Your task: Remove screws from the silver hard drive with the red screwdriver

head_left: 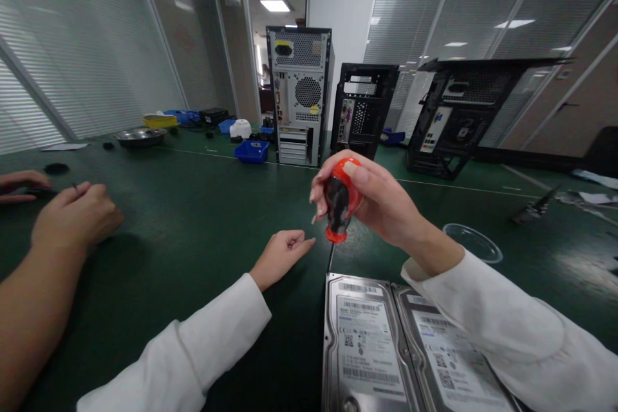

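Observation:
My right hand is wrapped round the red and black handle of a screwdriver, held upright with its thin shaft pointing down at the top edge of a hard drive. A second hard drive lies beside it on the right, partly under my right sleeve. My left hand rests on the green table just left of the drives, fingers curled in with the forefinger pinched to the thumb; whether it holds anything is too small to see.
Another person's bare hands work at the left edge. A clear plastic dish sits right of my wrist. Three computer cases stand at the back, with blue bins, a yellow bin and a metal bowl nearby.

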Available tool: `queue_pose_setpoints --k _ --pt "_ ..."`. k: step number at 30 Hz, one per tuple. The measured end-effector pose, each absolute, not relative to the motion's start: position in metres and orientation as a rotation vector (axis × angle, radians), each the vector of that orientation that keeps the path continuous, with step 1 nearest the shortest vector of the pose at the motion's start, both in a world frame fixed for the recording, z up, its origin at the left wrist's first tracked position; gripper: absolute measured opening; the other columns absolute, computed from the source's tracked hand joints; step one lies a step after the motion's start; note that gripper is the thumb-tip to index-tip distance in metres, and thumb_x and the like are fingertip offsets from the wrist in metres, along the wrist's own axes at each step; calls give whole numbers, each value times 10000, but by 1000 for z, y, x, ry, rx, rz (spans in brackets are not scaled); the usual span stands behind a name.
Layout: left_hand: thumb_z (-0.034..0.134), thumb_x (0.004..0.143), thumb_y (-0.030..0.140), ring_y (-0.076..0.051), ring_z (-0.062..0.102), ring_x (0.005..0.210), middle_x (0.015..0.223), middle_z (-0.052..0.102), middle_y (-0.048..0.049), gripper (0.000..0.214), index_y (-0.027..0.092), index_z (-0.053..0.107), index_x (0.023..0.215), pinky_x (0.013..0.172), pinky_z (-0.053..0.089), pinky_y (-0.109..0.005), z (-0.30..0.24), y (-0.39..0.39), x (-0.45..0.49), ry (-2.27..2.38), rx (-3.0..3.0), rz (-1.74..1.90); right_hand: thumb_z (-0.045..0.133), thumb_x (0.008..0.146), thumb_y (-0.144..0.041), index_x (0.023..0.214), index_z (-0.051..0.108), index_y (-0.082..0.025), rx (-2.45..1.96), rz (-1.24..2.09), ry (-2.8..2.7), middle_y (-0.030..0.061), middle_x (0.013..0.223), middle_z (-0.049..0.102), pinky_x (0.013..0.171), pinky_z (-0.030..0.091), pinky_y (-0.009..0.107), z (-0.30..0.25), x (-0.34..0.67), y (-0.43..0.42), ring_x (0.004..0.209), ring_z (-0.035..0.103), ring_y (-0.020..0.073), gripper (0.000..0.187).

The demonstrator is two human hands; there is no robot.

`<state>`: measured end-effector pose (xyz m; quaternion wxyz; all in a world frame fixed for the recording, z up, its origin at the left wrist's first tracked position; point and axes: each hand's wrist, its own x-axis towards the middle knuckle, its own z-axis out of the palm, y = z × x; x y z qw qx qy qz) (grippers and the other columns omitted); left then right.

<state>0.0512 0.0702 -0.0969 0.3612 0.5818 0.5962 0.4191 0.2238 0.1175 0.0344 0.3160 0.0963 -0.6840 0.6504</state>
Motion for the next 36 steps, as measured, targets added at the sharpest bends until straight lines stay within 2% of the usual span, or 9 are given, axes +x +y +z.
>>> queue_pose_setpoints --k 4,12,18,21,25,28,30,33,36 --pt "550 758 561 -44 219 547 546 215 82 515 192 263 542 575 158 -259 -96 70 52 1542 1502 1089 592 965 -353 1086 545 -185 214 1680 -1778 1 834 580 666 536 209 35 223 115 708 584 108 212" --pt "556 753 548 -47 237 537 531 225 83 504 198 266 536 569 184 -254 -96 71 53 1543 1496 1102 648 923 -368 853 463 -171 256 1665 -1775 -29 732 537 515 442 186 31 223 120 527 525 75 279" --pt "543 750 563 -50 238 553 540 229 81 507 196 264 538 590 179 -257 -96 71 52 1537 1498 1095 483 983 -421 966 484 -150 241 1861 -1762 23 857 534 659 500 274 36 223 115 686 562 124 272" --pt "541 755 560 -53 235 560 544 232 80 487 192 298 547 598 174 -259 -97 71 51 1538 1500 1087 587 961 -356 997 466 -161 254 1761 -1807 39 947 572 698 529 283 34 223 116 743 596 129 232" --pt "539 747 577 -55 238 559 546 244 78 482 192 326 551 586 173 -260 -97 71 51 1540 1501 1083 734 867 -214 1055 470 -192 298 1607 -1852 10 926 583 704 544 253 30 223 117 774 599 125 325" --pt "545 747 580 -52 238 555 546 237 78 503 194 292 547 581 177 -256 -97 70 51 1544 1498 1087 703 895 -238 1129 519 -203 234 1529 -1861 -13 856 514 584 507 201 30 224 115 657 552 95 300" --pt "550 745 573 -50 236 552 548 234 78 505 194 282 548 576 176 -256 -97 70 52 1547 1494 1087 687 908 -292 1071 537 -200 214 1554 -1840 -19 822 492 540 475 183 31 224 114 613 522 86 239" --pt "549 740 576 -47 238 554 551 233 78 509 192 275 547 576 175 -253 -97 70 53 1552 1488 1094 580 960 -421 975 529 -172 243 1722 -1794 4 848 498 575 474 201 33 224 114 651 522 99 255" --pt "543 747 584 -43 225 550 556 226 78 518 190 272 549 575 163 -251 -98 71 53 1547 1479 1089 484 999 -413 1016 531 -155 239 1796 -1786 33 927 517 632 492 225 35 224 114 727 557 120 263"
